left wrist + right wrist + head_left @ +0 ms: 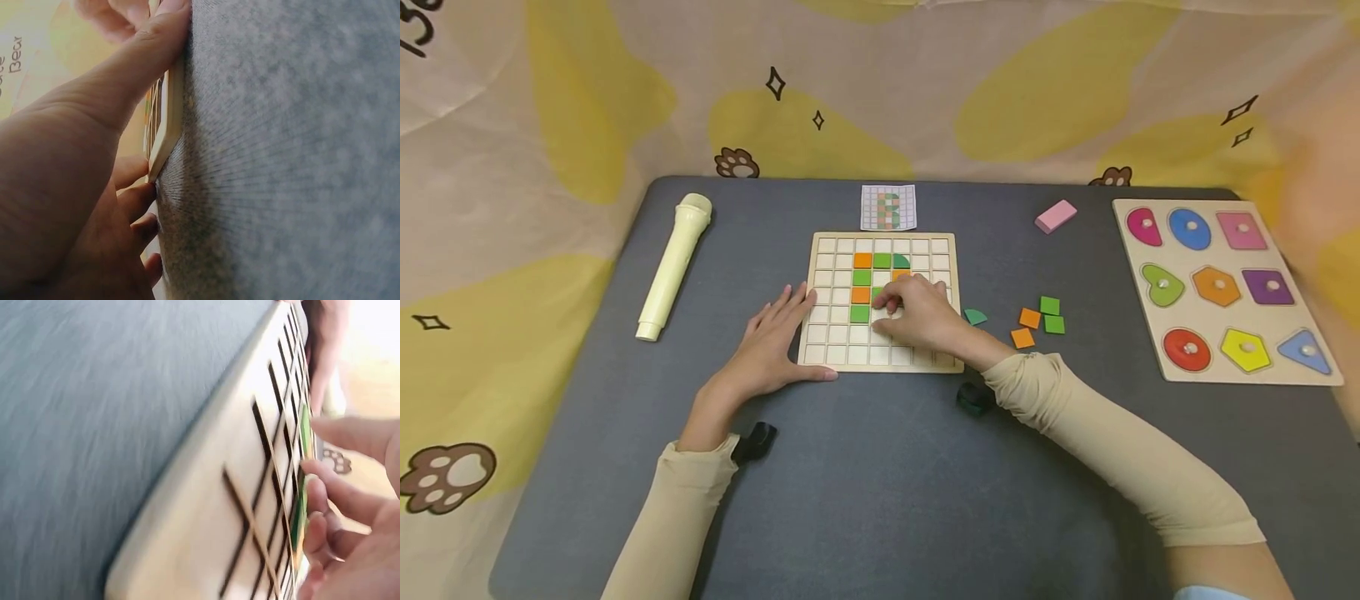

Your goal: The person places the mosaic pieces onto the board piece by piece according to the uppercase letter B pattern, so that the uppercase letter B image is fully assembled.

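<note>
A wooden grid board (880,368) bears orange and green square tiles and a dark green quarter-round piece (900,262). My left hand (767,354) rests beside it, its straight fingers at the left edge and thumb at the near-left corner; the left wrist view shows those fingertips touching the board (165,134). Over the middle of the grid is my right hand (921,312), fingers bent and thumb apart from the index finger. In the right wrist view, a green tile (305,428) lies near the fingertips of the right hand (356,531), with no piece visibly pinched. The hand hides some cells.
A pattern card (888,207) lies behind the board. Right of it are a quarter-round piece (975,317), loose orange tiles (1022,338) and green tiles (1054,324). Farther right are a pink block (1056,217) and a shape puzzle (1217,325); a cream cylinder (673,271) lies left.
</note>
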The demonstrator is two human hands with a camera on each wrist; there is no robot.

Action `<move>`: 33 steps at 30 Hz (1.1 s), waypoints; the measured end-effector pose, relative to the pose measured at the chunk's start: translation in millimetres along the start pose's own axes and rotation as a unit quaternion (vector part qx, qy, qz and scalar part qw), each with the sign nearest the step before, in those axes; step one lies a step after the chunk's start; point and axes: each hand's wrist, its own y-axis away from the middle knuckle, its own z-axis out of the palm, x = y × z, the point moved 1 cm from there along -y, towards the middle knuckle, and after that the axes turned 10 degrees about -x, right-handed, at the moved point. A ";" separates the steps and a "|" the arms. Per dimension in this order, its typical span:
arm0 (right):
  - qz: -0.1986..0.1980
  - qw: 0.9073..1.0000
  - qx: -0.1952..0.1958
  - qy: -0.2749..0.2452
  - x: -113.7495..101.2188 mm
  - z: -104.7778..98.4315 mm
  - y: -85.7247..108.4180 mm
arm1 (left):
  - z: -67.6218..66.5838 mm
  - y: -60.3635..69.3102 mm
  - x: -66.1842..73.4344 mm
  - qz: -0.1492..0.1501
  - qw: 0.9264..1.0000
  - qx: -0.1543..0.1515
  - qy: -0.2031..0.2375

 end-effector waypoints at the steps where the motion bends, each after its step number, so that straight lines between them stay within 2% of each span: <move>1: -0.001 1.000 -0.013 0.001 2.9 -3.4 2.5 | 0.1 0.2 0.2 -0.001 1.000 0.000 0.000; 6: -0.004 0.998 -0.059 -0.008 24.6 -24.7 17.3 | 0.8 0.6 0.2 0.001 1.000 0.001 0.001; 11: 0.001 0.997 -0.077 -0.022 54.6 -50.8 32.1 | 0.1 0.4 -0.3 0.007 1.000 0.003 0.002; 18: 0.035 0.996 -0.074 -0.024 96.0 -80.9 50.7 | -0.4 0.5 -1.8 0.008 1.000 0.004 0.000; 28: 0.071 0.996 -0.048 -0.021 133.1 -115.5 82.0 | -0.2 1.4 -1.5 0.010 1.000 0.005 0.002; 33: 0.084 0.996 -0.039 -0.017 146.1 -123.1 92.3 | -1.0 1.4 -1.2 0.011 1.000 0.005 0.000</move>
